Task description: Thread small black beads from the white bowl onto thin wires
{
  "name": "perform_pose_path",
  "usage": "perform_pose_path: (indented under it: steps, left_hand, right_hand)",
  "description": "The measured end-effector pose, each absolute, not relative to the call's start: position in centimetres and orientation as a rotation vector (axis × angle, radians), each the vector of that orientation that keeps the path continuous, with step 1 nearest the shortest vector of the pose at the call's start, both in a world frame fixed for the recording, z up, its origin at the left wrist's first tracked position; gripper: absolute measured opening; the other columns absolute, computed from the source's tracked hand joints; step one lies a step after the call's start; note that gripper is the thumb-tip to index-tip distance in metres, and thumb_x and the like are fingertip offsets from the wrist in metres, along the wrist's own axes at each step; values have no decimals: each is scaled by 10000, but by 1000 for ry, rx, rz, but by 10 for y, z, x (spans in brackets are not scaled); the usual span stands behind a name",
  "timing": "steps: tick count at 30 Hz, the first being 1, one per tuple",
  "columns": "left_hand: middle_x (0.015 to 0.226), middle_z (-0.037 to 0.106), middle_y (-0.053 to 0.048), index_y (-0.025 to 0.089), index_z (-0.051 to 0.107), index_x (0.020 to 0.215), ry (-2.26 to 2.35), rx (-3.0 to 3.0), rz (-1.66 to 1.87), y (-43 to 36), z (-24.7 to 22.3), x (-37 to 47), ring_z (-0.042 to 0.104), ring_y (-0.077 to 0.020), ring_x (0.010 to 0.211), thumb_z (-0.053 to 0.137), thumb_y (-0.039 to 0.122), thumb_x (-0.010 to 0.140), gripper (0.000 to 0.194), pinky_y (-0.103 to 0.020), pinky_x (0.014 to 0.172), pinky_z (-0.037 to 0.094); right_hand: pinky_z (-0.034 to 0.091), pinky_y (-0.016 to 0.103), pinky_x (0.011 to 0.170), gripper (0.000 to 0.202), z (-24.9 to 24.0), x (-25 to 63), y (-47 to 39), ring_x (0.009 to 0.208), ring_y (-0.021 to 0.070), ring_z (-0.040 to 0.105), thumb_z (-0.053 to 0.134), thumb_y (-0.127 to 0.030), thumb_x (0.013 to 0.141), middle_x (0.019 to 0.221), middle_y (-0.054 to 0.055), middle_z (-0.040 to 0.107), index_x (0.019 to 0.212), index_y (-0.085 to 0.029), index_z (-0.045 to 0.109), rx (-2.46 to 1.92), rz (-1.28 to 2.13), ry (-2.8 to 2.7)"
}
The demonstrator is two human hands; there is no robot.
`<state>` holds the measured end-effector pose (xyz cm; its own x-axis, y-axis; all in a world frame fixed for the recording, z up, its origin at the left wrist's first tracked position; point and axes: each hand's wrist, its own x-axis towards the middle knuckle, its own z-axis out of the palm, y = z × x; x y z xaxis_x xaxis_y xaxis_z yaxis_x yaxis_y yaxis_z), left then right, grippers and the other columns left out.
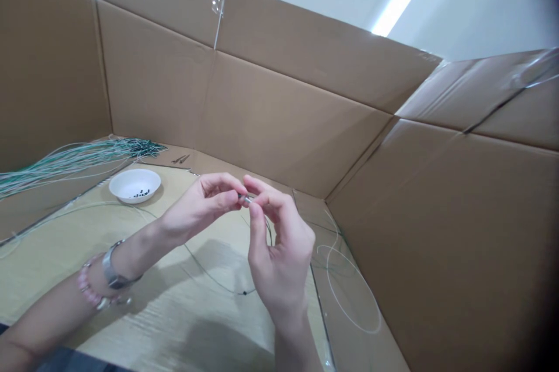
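My left hand (205, 203) and my right hand (282, 238) meet near the middle of the view, raised above the yellowish work surface. Between their fingertips is a small silvery and dark cylindrical piece (248, 199). The left thumb and forefinger pinch its darker end, and the right thumb and fingers close on the silvery end. Fingers cover most of it, so its exact kind cannot be made out. Below the hands a thin dark cable (203, 270) curves over the surface, and a small black bead-like part (245, 293) sits on it.
A white bowl (135, 181) with several tiny black parts stands at left. Behind it lies a bundle of green and white cables (91, 156), beside some small metal pins (180, 159). At right, a loose white cable loop (379, 319) rests near the cardboard wall (458, 232).
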<state>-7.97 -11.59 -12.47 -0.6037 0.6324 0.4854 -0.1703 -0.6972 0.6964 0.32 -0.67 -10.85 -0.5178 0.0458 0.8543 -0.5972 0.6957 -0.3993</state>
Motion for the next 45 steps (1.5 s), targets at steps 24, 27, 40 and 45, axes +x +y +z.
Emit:
perform_pose_path:
  steps: [24,27,40,45]
  left_hand:
    - [740,700,11,187,721,718,873,961,2322,-116,-122,-71,629,-75,706,794,251,686,103,-163,696,492]
    - [731,693,8,189,719,717,888,957,2324,-116,-122,-71,623,-81,706,797,265,681,115,-172,694,489]
    - [714,683,12,186,717,707,893,943,2349,-116,-122,-70,616,-84,695,797,243,680,102,-180,690,488]
    - [742,692,9,192,719,713,911,955,2337,-117,-123,-70,626,-80,721,797,258,681,107,-168,706,501]
  right_hand:
    - [591,209,784,132,-107,11,-6,985,135,666,506,-44,864,996,47,690,896,-172,517,460,693,-1978]
    - [598,224,773,137,-107,10,-5,979,143,669,509,-50,861,995,47,691,900,-181,518,464,685,-1985]
    - [606,237,755,147,-107,10,-6,977,152,673,497,-52,863,1015,49,692,902,-192,517,471,696,-1988]
    - [613,248,741,142,-107,10,-5,975,157,676,494,-63,866,1035,51,690,901,-199,518,469,716,-2001]
